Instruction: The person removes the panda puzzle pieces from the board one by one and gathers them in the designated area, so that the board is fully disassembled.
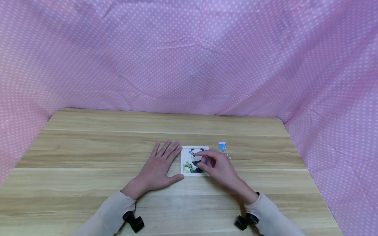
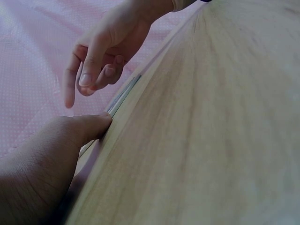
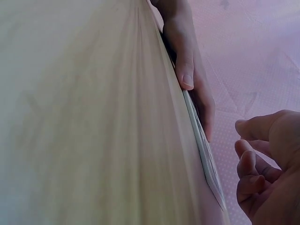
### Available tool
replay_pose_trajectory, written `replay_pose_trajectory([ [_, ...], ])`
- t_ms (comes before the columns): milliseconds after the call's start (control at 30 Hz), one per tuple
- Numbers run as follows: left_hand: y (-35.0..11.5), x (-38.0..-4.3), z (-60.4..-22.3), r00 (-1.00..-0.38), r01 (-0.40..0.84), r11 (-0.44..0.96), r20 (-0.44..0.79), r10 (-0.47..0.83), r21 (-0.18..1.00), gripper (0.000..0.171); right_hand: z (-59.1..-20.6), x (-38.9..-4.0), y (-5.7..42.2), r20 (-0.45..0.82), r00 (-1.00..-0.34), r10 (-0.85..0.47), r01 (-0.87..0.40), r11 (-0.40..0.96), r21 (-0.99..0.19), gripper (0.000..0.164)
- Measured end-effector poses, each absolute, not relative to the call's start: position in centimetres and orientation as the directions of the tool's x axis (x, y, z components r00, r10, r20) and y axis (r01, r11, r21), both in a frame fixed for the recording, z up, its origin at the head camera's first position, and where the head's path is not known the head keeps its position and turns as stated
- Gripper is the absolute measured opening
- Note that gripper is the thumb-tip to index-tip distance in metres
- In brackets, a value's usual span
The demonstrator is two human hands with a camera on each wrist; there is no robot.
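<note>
A: Where is the panda puzzle [image 1: 192, 168] placed?

B: It is laid flat on the wooden surface [image 1: 88, 164], centred between both arms. Its left edge is touched by the thumb of the left grip [image 1: 159, 168], whose fingers are spread straight; slipping is probably meant to be prevented.

A: And the right grip [image 1: 218, 165]?

B: It is held above the puzzle's right side, index finger and thumb parted, the others curled. Some blue is glimpsed among the fingers, but whether a piece is gripped cannot be told.

A: What of the loose blue piece [image 1: 222, 146]?

B: It is set beyond the right grip, presumably for easy reach; a knobbed edge can be seen.

A: And the materials?

B: A thin, pale-framed board is shown, with streaked woodgrain below and creased, dotted pink cloth [image 1: 189, 65] behind.
</note>
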State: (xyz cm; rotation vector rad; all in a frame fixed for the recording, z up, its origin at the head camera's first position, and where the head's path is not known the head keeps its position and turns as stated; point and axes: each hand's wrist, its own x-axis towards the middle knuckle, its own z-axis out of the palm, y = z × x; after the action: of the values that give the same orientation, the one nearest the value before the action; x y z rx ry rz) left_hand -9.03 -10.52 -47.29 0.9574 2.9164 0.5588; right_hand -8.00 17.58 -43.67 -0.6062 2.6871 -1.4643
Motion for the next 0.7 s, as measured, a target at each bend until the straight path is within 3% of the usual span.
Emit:
replay_pose_trajectory([
  [267,-10.5,-9.0,-47.3,-0.809,0.574,0.744,0.097,0.579,0.343,0.102,-44.0,-8.3,17.0,0.118,-0.909,-0.401,-0.315,0.473,-0.823,0.033],
  [700,-10.4,-8.9,-47.1,-0.805,0.583,0.742,0.110,0.584,0.330,0.100,-45.5,-8.7,16.8,0.156,-0.879,-0.451,-0.386,0.480,-0.788,0.033],
])
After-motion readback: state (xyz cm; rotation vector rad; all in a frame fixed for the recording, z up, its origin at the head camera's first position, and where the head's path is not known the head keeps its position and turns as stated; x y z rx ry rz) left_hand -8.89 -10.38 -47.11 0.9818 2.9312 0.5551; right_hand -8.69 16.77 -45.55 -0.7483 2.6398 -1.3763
